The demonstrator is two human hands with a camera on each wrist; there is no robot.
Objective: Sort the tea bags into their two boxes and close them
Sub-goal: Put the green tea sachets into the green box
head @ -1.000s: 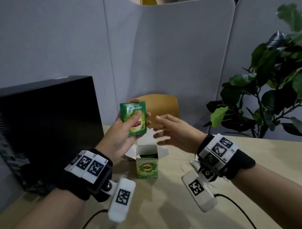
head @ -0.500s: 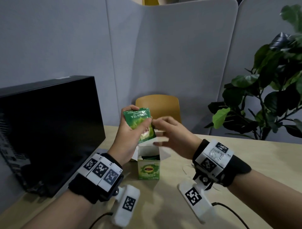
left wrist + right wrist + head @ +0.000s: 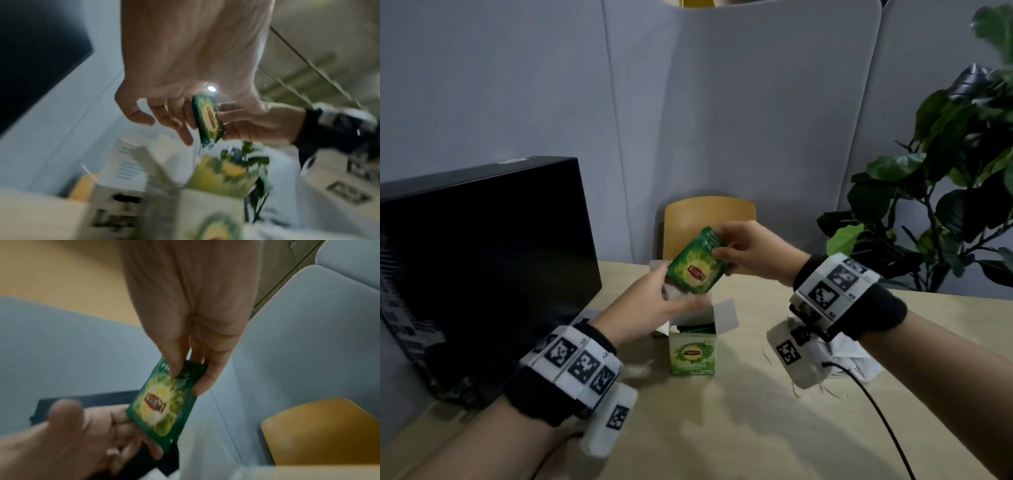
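A green tea sachet [image 3: 695, 270] hangs tilted above the open green tea box [image 3: 692, 353] in the middle of the table. My right hand [image 3: 719, 244] pinches the sachet's top edge between thumb and fingers; the right wrist view shows that pinch on the sachet [image 3: 162, 404]. My left hand [image 3: 678, 287] lies open just below and left of the sachet, its fingers [image 3: 170, 123] loosely spread beside the sachet [image 3: 208, 118] without gripping it. The green box's flaps stand up. A second box [image 3: 115, 217] with dark lettering shows blurred in the left wrist view, mostly hidden behind my left hand in the head view.
A large black box [image 3: 482, 257] fills the table's left side. Loose white tea bags with strings [image 3: 856, 359] lie under my right wrist, with a black cable [image 3: 876, 411] nearby. A yellow chair [image 3: 709, 216] and a leafy plant [image 3: 945, 192] stand beyond the table.
The sachet went from my left hand's grip to my right hand's pinch. My left hand let go and dropped toward the box; the sachet now tilts to the right.
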